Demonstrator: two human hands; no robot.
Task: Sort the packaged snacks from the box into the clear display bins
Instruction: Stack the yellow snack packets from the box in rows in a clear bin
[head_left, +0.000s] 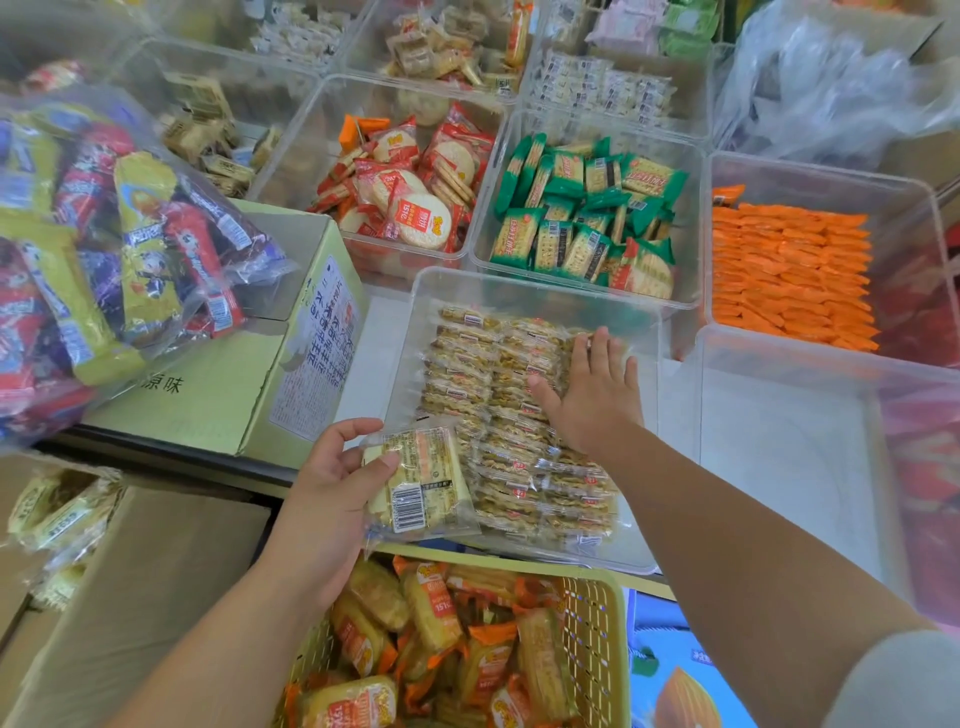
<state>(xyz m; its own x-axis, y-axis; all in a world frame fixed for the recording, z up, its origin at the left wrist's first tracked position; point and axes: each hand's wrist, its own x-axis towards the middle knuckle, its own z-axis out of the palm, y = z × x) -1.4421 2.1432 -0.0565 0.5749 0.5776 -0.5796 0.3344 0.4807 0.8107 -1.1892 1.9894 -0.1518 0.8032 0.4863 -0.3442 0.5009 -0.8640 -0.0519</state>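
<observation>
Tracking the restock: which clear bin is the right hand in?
The nearest centre bin, holding rows of pale yellow packets; the right hand rests flat on them.

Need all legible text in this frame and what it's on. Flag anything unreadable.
"原味": top of the cardboard box.
"151G", last character unsure: red cracker pack.
"151": orange pack in the basket.
Unreadable: small print on the box's side, the barcode label on the pale pack in the left hand, and the green packs.

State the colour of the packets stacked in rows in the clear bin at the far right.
The packets are orange, shown best in the head view.
</observation>
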